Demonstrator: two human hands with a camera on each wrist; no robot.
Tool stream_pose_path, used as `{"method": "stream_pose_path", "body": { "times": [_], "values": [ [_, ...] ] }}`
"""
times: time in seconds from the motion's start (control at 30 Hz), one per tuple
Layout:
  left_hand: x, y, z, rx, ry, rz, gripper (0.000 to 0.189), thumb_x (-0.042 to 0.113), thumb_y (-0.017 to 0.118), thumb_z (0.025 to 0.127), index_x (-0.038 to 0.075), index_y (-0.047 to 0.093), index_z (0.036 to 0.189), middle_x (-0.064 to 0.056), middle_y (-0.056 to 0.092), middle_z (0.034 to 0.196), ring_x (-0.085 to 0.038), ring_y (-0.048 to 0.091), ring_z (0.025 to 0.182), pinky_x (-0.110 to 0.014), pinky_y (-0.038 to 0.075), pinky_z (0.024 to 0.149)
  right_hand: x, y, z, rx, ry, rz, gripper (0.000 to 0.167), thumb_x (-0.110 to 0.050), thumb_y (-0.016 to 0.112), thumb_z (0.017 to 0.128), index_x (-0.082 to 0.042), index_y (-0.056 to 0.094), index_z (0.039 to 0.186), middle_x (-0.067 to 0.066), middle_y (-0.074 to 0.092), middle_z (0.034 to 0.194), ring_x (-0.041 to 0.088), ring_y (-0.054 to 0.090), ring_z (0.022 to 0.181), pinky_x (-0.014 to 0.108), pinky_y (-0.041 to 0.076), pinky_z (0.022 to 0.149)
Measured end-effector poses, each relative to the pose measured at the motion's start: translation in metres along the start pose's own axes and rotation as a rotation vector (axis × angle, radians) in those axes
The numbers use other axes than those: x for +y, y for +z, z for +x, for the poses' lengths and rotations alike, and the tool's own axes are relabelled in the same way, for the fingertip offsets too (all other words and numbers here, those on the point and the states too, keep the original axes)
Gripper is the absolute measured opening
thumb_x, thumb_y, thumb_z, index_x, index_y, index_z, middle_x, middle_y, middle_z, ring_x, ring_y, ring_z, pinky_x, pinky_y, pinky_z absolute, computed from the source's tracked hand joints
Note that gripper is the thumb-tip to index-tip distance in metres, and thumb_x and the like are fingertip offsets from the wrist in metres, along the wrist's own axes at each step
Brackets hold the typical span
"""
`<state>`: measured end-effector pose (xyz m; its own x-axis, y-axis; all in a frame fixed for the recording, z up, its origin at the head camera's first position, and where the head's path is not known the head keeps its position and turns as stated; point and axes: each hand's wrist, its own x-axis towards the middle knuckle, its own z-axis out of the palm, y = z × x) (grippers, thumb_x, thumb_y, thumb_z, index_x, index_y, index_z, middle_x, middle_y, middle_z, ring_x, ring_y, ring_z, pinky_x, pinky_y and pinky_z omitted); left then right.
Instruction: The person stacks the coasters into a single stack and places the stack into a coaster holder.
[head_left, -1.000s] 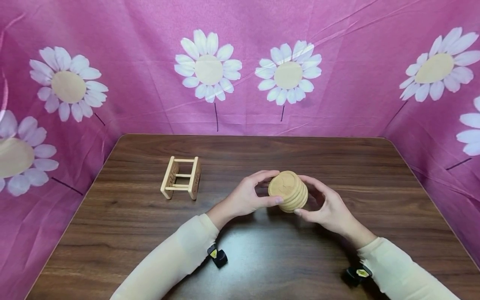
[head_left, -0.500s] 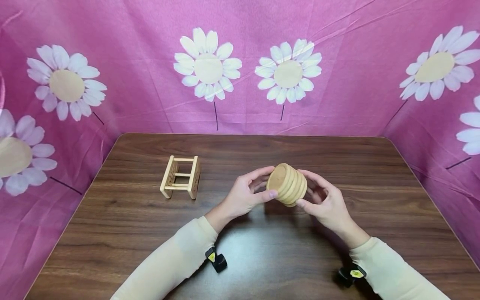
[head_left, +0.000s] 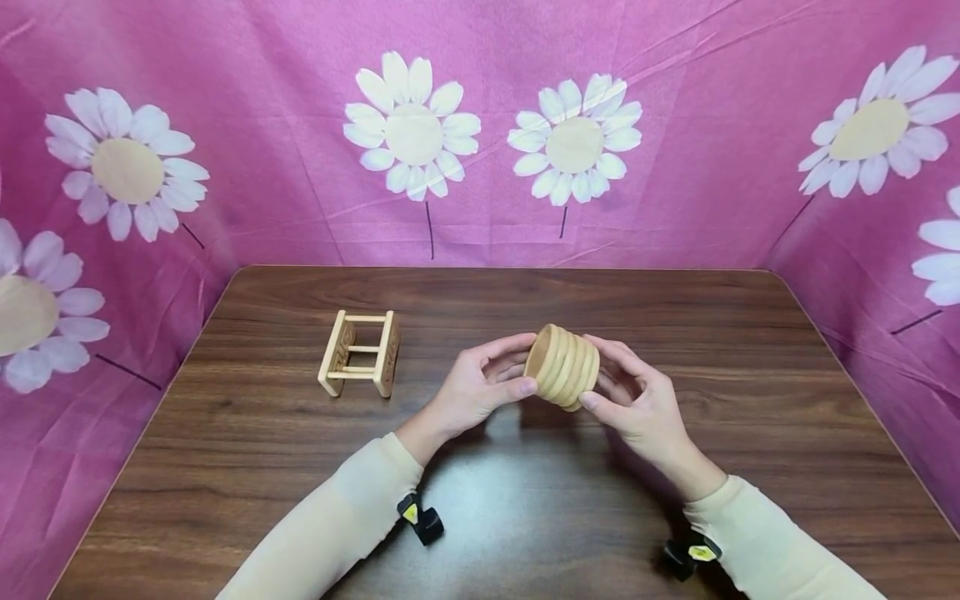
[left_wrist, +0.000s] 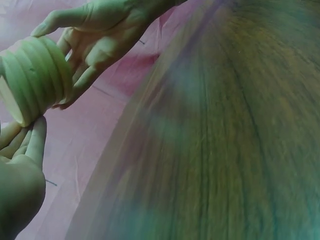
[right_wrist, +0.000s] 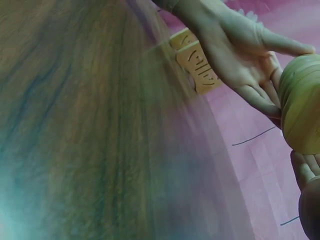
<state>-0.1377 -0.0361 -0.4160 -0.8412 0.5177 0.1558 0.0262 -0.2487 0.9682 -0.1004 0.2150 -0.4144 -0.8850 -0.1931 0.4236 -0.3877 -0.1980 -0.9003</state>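
Several round wooden coasters (head_left: 566, 367) form a stack, held tilted on its side above the table. My left hand (head_left: 474, 390) grips the stack's left end between thumb and fingers. At the other end my right hand (head_left: 647, 410) holds it the same way, thumb in front and fingers behind. In the left wrist view the stacked coasters (left_wrist: 37, 75) show their ridged edges, with both hands around them. The right wrist view cuts the stack off at its right border.
A small wooden rack (head_left: 387, 354) with slatted bars and cut-out sides stands at the left on the dark wood table (head_left: 480, 533). Behind the table hangs a pink cloth (head_left: 495, 233) printed with white daisies. Black cameras are strapped to both wrists.
Both hands have turned the coaster stack from a face-up tilt onto its side, its end face now pointing left. Hands and stack have shifted slightly left. The rack stays put.
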Motion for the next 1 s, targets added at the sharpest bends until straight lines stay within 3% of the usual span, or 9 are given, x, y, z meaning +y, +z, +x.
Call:
{"method": "stream_pose_path", "body": {
  "times": [0.13,0.27,0.57,0.83,1.0],
  "values": [
    [0.004,-0.008,-0.004,-0.016,-0.02,0.017,0.088,0.034,0.09,0.091,-0.012,0.049,0.154,-0.037,0.058,0.15,-0.031,0.069,0.128,-0.029,0.06,0.104,-0.002,0.003,0.004,-0.029,0.014,-0.042,0.068,0.03,0.07,0.082,0.02,0.051,0.146,0.004,0.064,0.136,0.01,0.064,0.132,0.028,0.051,0.115],
    [0.01,-0.016,-0.008,-0.026,-0.021,0.085,0.071,0.01,0.086,0.093,-0.012,0.052,0.151,-0.034,0.059,0.15,-0.029,0.071,0.124,-0.028,0.059,0.105,-0.003,0.007,0.007,-0.064,0.034,-0.104,0.068,0.026,0.074,0.082,0.023,0.05,0.145,0.0,0.064,0.135,0.008,0.063,0.131,0.027,0.052,0.115],
    [0.029,-0.039,-0.023,-0.029,-0.022,0.282,0.069,0.005,0.088,0.088,-0.01,0.057,0.148,-0.029,0.062,0.147,-0.041,0.069,0.126,-0.03,0.054,0.114,0.0,0.024,0.017,-0.118,0.034,-0.201,0.07,0.023,0.079,0.08,0.016,0.055,0.146,0.0,0.065,0.133,0.008,0.064,0.126,0.027,0.055,0.112],
    [0.044,-0.062,-0.039,-0.017,-0.039,0.353,0.067,-0.001,0.084,0.09,-0.007,0.056,0.151,-0.026,0.064,0.147,-0.038,0.07,0.126,-0.031,0.054,0.113,0.005,0.049,0.034,-0.178,0.038,-0.192,0.072,0.02,0.082,0.08,0.013,0.056,0.147,-0.001,0.065,0.133,0.008,0.064,0.126,0.03,0.054,0.113],
    [0.055,-0.077,-0.05,-0.007,-0.035,0.386,0.072,0.001,0.084,0.091,-0.005,0.052,0.155,-0.025,0.064,0.149,-0.029,0.07,0.128,-0.04,0.055,0.114,0.006,0.065,0.047,-0.202,0.042,-0.164,0.072,0.019,0.082,0.079,0.01,0.058,0.147,0.009,0.064,0.134,0.011,0.064,0.128,0.033,0.053,0.116]
  ]
}}
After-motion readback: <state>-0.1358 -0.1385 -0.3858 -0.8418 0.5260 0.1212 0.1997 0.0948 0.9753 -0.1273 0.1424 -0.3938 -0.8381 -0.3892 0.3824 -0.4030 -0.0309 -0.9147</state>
